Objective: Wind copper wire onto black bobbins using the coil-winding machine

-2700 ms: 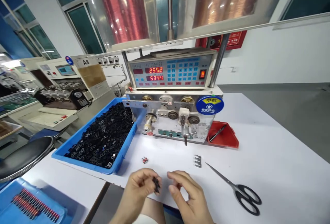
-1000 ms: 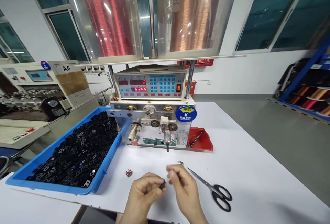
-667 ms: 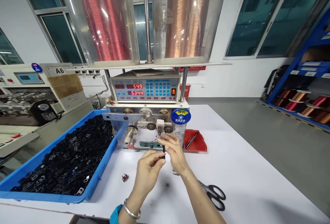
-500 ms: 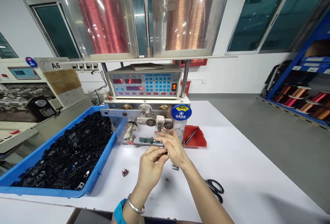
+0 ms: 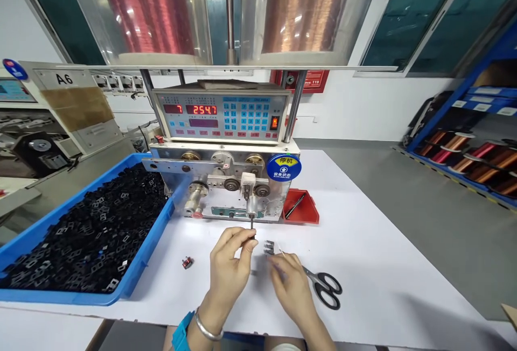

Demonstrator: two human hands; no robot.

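My left hand [image 5: 231, 259] is closed in a pinch at the front end of a thin dark spindle [image 5: 252, 222] that sticks out of the coil winding machine [image 5: 220, 195]. Between its fingertips is a small black part [image 5: 251, 237], mostly hidden. My right hand [image 5: 293, 286] lies low over the table, its fingers curled and smeared by motion. It covers the blades of black-handled scissors [image 5: 328, 289]; whether it touches them I cannot tell. Just beyond its fingertips sit small dark grey pieces [image 5: 269, 247]. A small red and black part [image 5: 187, 262] rests left of my left hand.
A blue tray [image 5: 139, 281] full of small black plastic parts stands at the left. Beside the machine is a red bin [image 5: 309, 208] with a black pen-like tool [image 5: 294, 206]. Red wire [image 5: 147, 12] and copper wire [image 5: 301, 12] spools stand above the control panel [image 5: 220, 117].
My right hand has come away from the spindle, down to the scissors. My left hand stays pinched at the spindle's end. The display's middle reading went from 2 to 254.7.
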